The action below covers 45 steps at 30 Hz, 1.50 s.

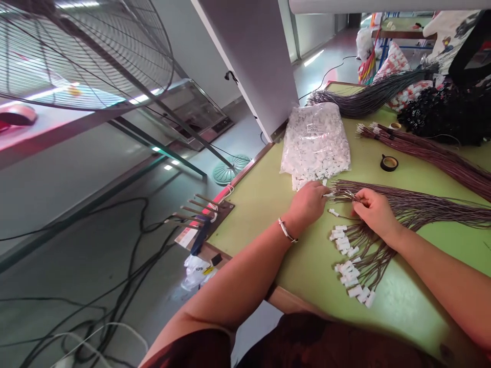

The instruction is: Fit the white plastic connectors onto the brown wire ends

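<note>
My left hand (310, 204), with a bracelet at the wrist, is closed at the mouth of a clear bag. A small white plastic connector (329, 194) shows at its fingertips. To its right, my right hand (375, 210) pinches a thin brown wire (356, 197) near its metal-tipped end. Under and behind that hand runs a bundle of brown wires (414, 197) with bare terminals towards the left. Closer to my body, wires fitted with white connectors (349, 273) lie in two clusters, and a single connector (333, 212) lies just above them.
The clear bag (316, 133) of white connectors lies on the green table (253, 204). Beyond are black tape (389, 163), reddish-brown wires (433, 153), dark wires (368, 99) and a black pile (448, 115). A pronged rack (207, 217) sits on the left edge; a fan (84, 56) stands beyond.
</note>
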Each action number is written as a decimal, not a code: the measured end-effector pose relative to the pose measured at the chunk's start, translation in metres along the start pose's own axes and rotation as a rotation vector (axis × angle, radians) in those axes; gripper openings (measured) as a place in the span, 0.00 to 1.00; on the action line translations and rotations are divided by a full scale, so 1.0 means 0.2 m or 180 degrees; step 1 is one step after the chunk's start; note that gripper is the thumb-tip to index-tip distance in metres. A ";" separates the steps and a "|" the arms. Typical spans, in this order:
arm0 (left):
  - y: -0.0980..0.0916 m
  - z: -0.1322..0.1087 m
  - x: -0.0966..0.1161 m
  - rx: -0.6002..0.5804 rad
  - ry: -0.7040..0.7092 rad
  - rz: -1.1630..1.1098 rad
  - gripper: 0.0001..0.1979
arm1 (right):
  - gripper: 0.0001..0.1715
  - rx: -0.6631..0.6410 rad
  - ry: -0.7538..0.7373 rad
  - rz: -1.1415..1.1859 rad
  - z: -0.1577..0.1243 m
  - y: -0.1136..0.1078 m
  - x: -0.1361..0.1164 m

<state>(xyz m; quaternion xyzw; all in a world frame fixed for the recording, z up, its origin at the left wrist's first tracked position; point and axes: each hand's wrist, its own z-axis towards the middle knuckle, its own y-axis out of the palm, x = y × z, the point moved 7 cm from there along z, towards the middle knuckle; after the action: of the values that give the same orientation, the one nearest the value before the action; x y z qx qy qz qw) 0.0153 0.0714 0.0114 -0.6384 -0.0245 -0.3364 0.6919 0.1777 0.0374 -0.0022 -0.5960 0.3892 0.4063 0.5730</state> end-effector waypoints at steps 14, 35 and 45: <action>0.08 -0.08 0.05 -0.0422 -0.0983 -0.3780 0.13 | 0.06 0.0244 -0.0249 0.0310 -0.01 -0.03 -0.05; 0.05 -0.08 0.02 0.0089 -0.0804 -0.3909 0.11 | 0.04 0.0524 -0.0727 -0.0697 -0.05 -0.04 -0.10; 0.06 -0.07 0.03 -0.0030 -0.0800 -0.4126 0.17 | 0.04 0.0561 -0.0773 -0.0623 -0.05 -0.04 -0.11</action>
<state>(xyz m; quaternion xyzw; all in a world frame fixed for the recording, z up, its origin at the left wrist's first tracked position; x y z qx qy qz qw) 0.0212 0.0550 0.0008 -0.5318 -0.4830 -0.6079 0.3383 0.1777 0.0268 0.0214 -0.5250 0.2914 0.3818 0.7026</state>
